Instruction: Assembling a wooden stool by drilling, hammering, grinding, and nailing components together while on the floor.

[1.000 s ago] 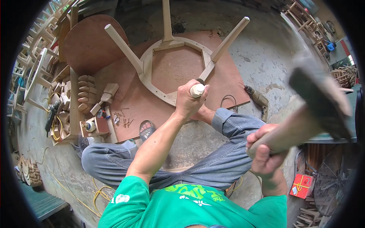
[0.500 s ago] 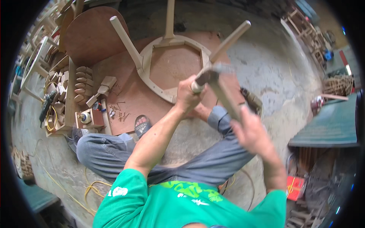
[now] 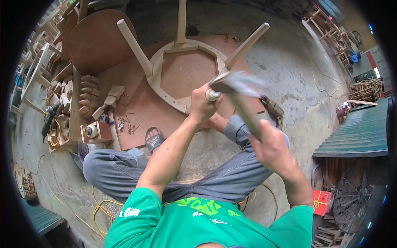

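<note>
Person seated on the concrete floor [image 3: 289, 82], legs in grey trousers spread either side of the work. Left hand [image 3: 203, 105] clenched around a chisel-like tool [image 3: 212, 95] with a pale round handle top, held upright against the near rim of the upturned wooden table frame [image 3: 165, 89]. Right hand [image 3: 271, 146] gripping the wooden handle of a hammer [image 3: 237, 89]; hammer head blurred, right over or on the tool's top, contact cannot be told. Frame lies upside down on a brown plywood sheet [image 3: 136, 120], three pale legs sticking up, octagonal inner opening. Round brown tabletop [image 3: 97, 41] leans behind it, upper left. Sandalled foot [image 3: 154, 138] rests on the sheet's near edge. Left of the sheet: small wood blocks [image 3: 108, 101], loose nails [image 3: 130, 126], a small open wooden box [image 3: 93, 132] with a round white tin-like thing inside, and a power drill [image 3: 49, 118] with yellow cable [image 3: 99, 211] trailing across the floor. Right side: green corrugated sheet [image 3: 355, 132], a red square package [image 3: 320, 202] with yellow marking low by the right elbow, a floor fan [image 3: 353, 202] beside it. Stacked wooden frames [image 3: 364, 89] far right. Green shirt, white and yellow-green print on chest.
</note>
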The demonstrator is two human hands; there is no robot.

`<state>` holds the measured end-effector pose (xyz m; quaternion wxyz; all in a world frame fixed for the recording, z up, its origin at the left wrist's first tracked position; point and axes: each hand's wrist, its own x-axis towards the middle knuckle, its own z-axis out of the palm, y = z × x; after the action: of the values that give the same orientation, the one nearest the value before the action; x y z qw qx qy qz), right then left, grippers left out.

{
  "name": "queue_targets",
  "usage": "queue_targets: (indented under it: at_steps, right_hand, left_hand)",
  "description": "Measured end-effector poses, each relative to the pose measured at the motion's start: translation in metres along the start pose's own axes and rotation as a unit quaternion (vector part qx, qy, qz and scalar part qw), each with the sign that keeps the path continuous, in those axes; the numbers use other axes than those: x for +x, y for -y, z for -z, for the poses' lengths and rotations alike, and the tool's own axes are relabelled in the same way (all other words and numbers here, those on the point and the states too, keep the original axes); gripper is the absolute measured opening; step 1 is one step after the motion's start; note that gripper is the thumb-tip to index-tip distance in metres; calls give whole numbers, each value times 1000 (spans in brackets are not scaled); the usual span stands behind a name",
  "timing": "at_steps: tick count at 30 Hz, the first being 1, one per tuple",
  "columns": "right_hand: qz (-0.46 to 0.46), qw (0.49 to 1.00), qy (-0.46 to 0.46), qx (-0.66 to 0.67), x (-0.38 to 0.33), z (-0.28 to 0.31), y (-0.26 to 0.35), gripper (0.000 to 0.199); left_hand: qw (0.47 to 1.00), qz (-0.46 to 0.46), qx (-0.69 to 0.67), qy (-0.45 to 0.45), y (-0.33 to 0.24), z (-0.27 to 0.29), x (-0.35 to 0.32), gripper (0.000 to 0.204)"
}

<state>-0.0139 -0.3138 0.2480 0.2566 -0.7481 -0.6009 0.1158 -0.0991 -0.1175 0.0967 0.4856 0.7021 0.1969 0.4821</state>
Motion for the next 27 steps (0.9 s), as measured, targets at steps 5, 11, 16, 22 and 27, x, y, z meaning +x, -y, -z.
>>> queue_targets:
  at_steps: [5, 11, 16, 22, 27]
  right_hand:
    - [-13, 995, 53, 85, 29, -9, -23, 31]
    - [-77, 868, -147, 469, 69, -92, -12, 53]
    - [-154, 809, -240, 513, 90, -150, -5, 55]
    - [-126, 822, -289, 474, 89, -153, -2, 53]
    - [-232, 842, -379, 306, 93, -112, -67, 89]
  left_hand:
    - [987, 100, 51, 116, 9, 21, 5, 36]
    - [932, 219, -278, 78, 90, 124, 49, 68]
    - [892, 316, 54, -320, 159, 223, 174, 85]
    - [952, 244, -21, -185, 167, 282, 252, 41]
    - [978, 150, -3, -144, 145, 254, 218, 22]
